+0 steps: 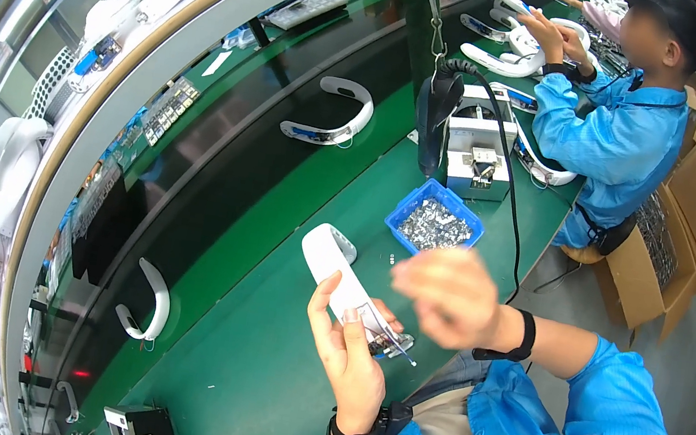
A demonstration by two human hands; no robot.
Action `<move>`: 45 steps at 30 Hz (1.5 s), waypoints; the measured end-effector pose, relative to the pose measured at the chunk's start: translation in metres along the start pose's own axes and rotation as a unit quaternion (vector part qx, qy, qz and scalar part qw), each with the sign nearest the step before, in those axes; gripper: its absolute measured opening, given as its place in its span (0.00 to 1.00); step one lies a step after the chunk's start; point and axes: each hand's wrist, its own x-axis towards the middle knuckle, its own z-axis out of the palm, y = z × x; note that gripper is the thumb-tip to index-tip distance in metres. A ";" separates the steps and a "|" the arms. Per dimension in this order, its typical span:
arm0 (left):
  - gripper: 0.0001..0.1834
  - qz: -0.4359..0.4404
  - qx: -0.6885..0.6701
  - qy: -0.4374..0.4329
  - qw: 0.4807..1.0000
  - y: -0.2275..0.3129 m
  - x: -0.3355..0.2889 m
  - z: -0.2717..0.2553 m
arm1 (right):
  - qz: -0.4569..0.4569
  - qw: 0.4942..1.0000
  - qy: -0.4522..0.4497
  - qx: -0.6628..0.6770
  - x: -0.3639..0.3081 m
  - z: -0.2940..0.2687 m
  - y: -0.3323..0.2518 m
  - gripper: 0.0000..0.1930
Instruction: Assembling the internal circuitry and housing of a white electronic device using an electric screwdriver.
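My left hand (pixel 348 371) is closed around a white curved plastic housing (pixel 338 272), held tilted above the green bench. At the housing's near end, small metal parts and a thin dark blue strip or wire (pixel 406 352) show. Smeared by motion, my right hand (pixel 457 301) hovers to the right of the housing, just nearer than a blue plastic bin (pixel 400 238). Its fingers are too blurred to show whether anything is in them. Many small metal pieces (pixel 435 223) fill the bin.
A black hand tool (pixel 436 123) hangs from a cord beside a grey-white bench fixture (pixel 478 160). Curved white housings (pixel 363 116) (pixel 160 302) lie on the dark belt. At the right, a co-worker in blue (pixel 605 121) works near open cardboard boxes (pixel 642 266). A black-and-white box (pixel 145 432) stands at lower left.
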 end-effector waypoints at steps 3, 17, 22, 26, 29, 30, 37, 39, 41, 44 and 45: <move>0.21 -0.027 -0.039 0.007 0.999 -0.004 -0.005 0.011 | 0.169 0.971 0.161 -0.047 -0.005 -0.017 0.040 0.30; 0.19 -0.017 0.023 0.015 0.999 -0.010 -0.018 0.011 | 0.292 0.863 0.211 0.353 0.058 -0.058 0.136 0.11; 0.20 -0.003 0.023 0.020 1.000 -0.012 -0.014 0.016 | 0.240 0.859 0.211 0.400 0.043 -0.067 0.181 0.38; 0.21 -0.002 0.035 0.035 0.999 -0.013 -0.013 0.022 | 0.248 0.878 0.195 0.361 0.042 -0.063 0.183 0.41; 0.21 0.001 0.038 0.041 0.998 -0.013 -0.013 0.024 | 0.254 0.884 0.198 0.340 0.035 -0.058 0.187 0.43; 0.21 0.002 0.036 0.042 0.998 -0.013 -0.013 0.024 | 0.255 0.883 0.197 0.341 0.035 -0.056 0.188 0.43; 0.21 -0.001 0.029 0.030 0.999 -0.013 -0.013 0.022 | 0.314 0.853 0.174 0.379 0.036 -0.053 0.180 0.42; 0.20 -0.007 0.039 0.012 0.999 -0.015 -0.014 0.021 | 0.324 0.827 0.186 0.421 0.037 -0.052 0.167 0.42; 0.19 -0.002 0.041 0.013 0.999 -0.017 -0.014 0.022 | 0.305 0.786 0.184 0.506 0.044 -0.053 0.141 0.43; 0.18 -0.001 0.041 -0.005 0.999 -0.017 -0.012 0.025 | 0.250 0.756 0.164 0.582 0.068 -0.054 0.084 0.48; 0.18 -0.004 0.041 -0.009 0.999 -0.019 -0.011 0.025 | 0.223 0.742 0.155 0.613 0.076 -0.048 0.066 0.50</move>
